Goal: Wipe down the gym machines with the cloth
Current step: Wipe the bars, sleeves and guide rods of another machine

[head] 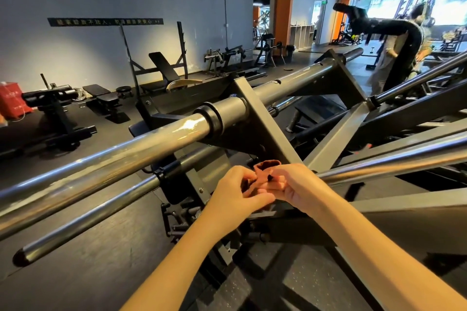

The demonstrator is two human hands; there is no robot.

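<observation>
Mainly the risk is a drop: the cloth [266,168] is small, bunched and held only at the fingertips in mid-air. If either pinch loosens while it is being refolded, it probably falls into the dark frame and the pegs [177,219] below, which are awkward to reach. Second risk: a wadded cloth would wipe badly, streaking the thick bar [126,149] or skipping parts of it. Knuckles could also knock the angled steel plate [255,113] just behind the hands.

Pose: both forearms reach forward from the lower edge and the hands meet in front of the chest. The left hand [236,190] has its fingers curled, thumb forward, pinching the cloth's left side. The right hand [293,188] is also curled, gripping the right side, with its fingers touching the left hand's. The cloth pokes up between them, touching no part of the machine. I can't tell how much of it is tucked inside the palms. The chrome rail [391,161] runs off just beside the right hand.
</observation>
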